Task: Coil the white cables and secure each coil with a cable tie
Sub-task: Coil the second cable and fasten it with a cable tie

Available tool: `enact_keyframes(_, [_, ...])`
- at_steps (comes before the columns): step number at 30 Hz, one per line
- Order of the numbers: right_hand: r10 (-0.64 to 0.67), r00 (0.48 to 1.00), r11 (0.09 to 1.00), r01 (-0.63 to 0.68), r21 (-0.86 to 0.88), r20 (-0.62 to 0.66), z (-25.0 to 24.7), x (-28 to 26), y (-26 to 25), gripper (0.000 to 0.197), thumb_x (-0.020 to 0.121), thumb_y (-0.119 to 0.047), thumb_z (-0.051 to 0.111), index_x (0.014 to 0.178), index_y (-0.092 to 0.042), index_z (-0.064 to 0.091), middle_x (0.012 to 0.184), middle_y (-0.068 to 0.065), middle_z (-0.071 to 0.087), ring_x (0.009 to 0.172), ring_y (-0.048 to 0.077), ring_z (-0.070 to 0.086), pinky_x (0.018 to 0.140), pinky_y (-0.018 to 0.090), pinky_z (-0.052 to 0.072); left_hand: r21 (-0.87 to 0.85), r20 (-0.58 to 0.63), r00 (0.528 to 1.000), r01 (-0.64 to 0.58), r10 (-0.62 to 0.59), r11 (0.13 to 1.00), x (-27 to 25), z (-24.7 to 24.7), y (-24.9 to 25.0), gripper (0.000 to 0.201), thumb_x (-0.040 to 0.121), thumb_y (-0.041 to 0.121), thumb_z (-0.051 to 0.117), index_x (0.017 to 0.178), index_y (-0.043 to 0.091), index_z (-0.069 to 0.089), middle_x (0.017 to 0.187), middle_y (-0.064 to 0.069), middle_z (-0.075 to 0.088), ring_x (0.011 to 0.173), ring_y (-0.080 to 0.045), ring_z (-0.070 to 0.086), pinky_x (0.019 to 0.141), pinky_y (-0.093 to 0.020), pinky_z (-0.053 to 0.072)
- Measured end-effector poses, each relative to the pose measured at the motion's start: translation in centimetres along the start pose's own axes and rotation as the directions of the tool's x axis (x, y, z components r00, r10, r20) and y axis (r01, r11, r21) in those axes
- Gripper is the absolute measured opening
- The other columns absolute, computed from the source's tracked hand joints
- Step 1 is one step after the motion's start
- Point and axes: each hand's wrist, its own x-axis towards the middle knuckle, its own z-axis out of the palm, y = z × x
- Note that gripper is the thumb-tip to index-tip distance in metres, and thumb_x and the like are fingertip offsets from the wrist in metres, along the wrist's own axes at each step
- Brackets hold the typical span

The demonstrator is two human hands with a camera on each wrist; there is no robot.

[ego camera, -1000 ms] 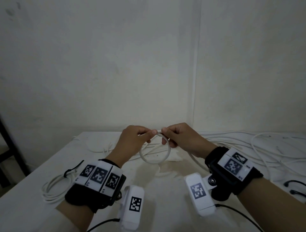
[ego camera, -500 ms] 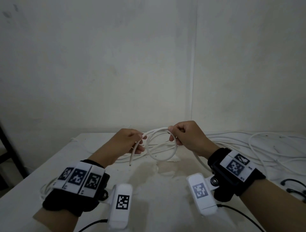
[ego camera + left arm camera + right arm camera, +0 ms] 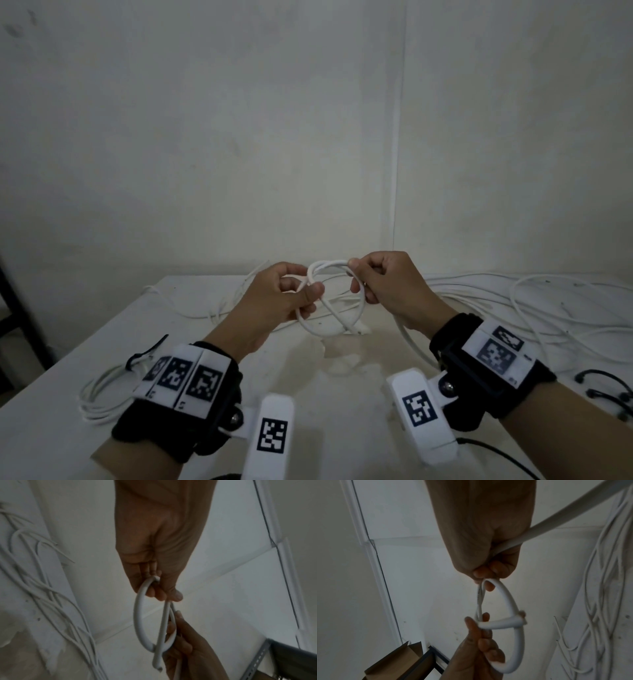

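Observation:
A white cable (image 3: 356,310) is bent into a small coil of about two turns, held in the air over the table's middle. My left hand (image 3: 291,294) pinches the coil's left side where the turns cross, thumb on top. My right hand (image 3: 380,277) grips the coil's upper right, and the cable's long tail (image 3: 407,339) runs down from it under my right wrist. The cable's cut end (image 3: 354,329) pokes across the coil's bottom. From the left wrist, the coil (image 3: 139,615) hangs from my fingers (image 3: 154,593). In the right wrist view the coil (image 3: 510,601) spans both hands.
A loose tangle of white cables (image 3: 548,308) covers the white table's (image 3: 325,394) right and back. A tied white coil (image 3: 99,394) with a black tie (image 3: 144,354) lies at the left. Several black cable ties (image 3: 606,387) lie at the right edge. A dark rack (image 3: 13,325) stands left of the table.
My left hand let the cable's end drop, then came back up and took hold of the coil where the turns cross. A second turn now lies on the coil. My right hand kept its grip.

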Motion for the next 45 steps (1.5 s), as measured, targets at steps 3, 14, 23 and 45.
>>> enact_keyframes(3, [0.015,0.999,1.0,-0.015,0.021,0.03,0.0,-0.4,-0.3,0.029,0.093,-0.017,0.053,0.067,-0.006,0.062,0.049,-0.005,0.059,0.035,0.005,0.04,0.042,0.017,0.036,0.181,-0.071,0.994,-0.073,0.087,0.981,0.2,0.1,-0.2,0.008,0.079,0.005,0.069,0.08,0.004,0.061,0.062,-0.006,0.059,0.039,-0.004,0.056,0.044,-0.015,0.047])
enact_keyframes(14, [0.075,0.993,0.996,-0.078,0.032,0.087,0.9,-1.5,-0.6,0.034,0.093,-0.017,0.053,0.06,-0.011,0.056,0.043,-0.006,0.055,0.031,0.005,0.036,0.037,0.016,0.032,0.775,-0.114,0.858,-0.238,0.5,0.586,1.7,0.1,-2.3,0.018,0.086,0.012,0.062,0.074,0.006,0.051,0.07,-0.014,0.062,0.063,-0.033,0.062,0.058,-0.044,0.051])
enact_keyframes(23, [0.123,0.991,0.983,-0.128,0.129,0.042,-0.9,-1.4,0.1,0.029,0.093,-0.016,0.053,0.068,-0.004,0.061,0.043,-0.003,0.054,0.032,0.005,0.035,0.036,0.016,0.03,0.366,0.073,0.971,-0.24,0.23,0.899,0.9,0.6,-1.1,0.015,0.09,0.004,0.053,0.079,0.012,0.046,0.081,-0.007,0.064,0.07,-0.008,0.061,0.059,-0.012,0.042])
enact_keyframes(45, [-0.046,0.995,0.988,0.057,-0.141,0.083,-2.0,-1.6,0.1,0.025,0.094,-0.015,0.05,0.076,-0.004,0.063,0.048,-0.009,0.061,0.033,0.003,0.042,0.04,0.013,0.035,0.487,0.117,0.976,-0.219,0.185,0.845,-0.2,-0.6,-0.9,0.044,0.098,0.027,0.039,0.056,0.019,0.051,0.051,0.008,0.042,0.042,-0.002,0.035,0.047,-0.012,0.029])
